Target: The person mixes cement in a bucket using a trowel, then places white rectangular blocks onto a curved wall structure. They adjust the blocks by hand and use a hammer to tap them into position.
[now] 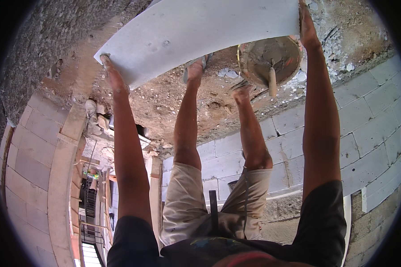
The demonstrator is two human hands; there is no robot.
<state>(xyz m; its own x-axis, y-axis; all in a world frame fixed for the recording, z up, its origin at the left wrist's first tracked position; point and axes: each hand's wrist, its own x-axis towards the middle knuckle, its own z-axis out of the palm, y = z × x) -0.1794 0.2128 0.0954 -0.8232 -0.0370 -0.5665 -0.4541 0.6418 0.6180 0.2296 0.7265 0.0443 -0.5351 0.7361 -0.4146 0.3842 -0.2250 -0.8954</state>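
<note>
Your long, pale grey, flat-faced block (187, 38) is out in front of you, at the top of the view, with one end in each hand. It looks like light building stone with tiny holes, so I think it is stiff and won't bend, but it may feel heavy because it is so big. Its skin looks dry and a bit dusty, so it could slip a little, and its corners could chip if they get a bump. The two ends look like the best places to hold, with your palms pushing in from both sides. Your left hand (113, 75) has its fingers pressed on the left end, near the corner. Your right hand (308, 27) lies along the right end, its fingers held close to that side, but the top of the view cuts off their tips. The block's far edge is cut off too, and its underside is hidden, so you can't tell if anything helps hold it up. It looks curved, but the round lens may do that. Near your right hand, the round bucket (239, 66) holds wet grey mortar (256, 53) and a trowel with a tan wooden handle (272, 82); the mortar hides most of the trowel's blade.
</note>
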